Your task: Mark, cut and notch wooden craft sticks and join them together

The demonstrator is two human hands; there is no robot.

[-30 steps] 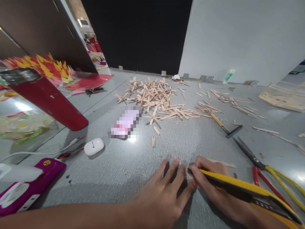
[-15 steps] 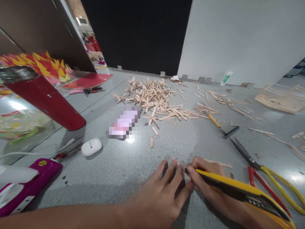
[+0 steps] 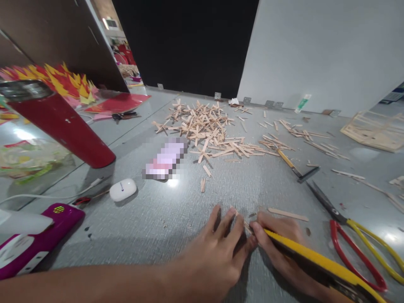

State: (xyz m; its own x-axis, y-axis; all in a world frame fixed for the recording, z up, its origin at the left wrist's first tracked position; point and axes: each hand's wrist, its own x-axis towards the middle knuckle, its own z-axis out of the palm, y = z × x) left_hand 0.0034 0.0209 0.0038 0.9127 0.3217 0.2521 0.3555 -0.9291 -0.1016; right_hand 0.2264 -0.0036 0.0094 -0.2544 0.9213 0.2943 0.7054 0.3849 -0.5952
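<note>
My right hand (image 3: 280, 240) grips a yellow and black utility knife (image 3: 322, 261), its tip end near the fingertips. Beside it, my left hand (image 3: 217, 252) lies on the grey table with its fingertips pressing a thin wooden stick (image 3: 247, 227) down. Most of that stick is hidden by the fingers. Another flat stick (image 3: 288, 214) lies just beyond my right hand. Past both hands is a heap of wooden sticks (image 3: 202, 122), some joined in crossed shapes.
Scissors with red and yellow handles (image 3: 341, 219) and a small yellow cutter (image 3: 288, 163) lie at right. On the left are a white mouse (image 3: 123, 190), a phone (image 3: 166, 159), a red flask (image 3: 63, 126) and a purple device (image 3: 57, 231).
The knife and my right hand have shifted slightly right and down, showing more of the stick between the hands. My left hand stays pressed down. The view has shifted a little.
</note>
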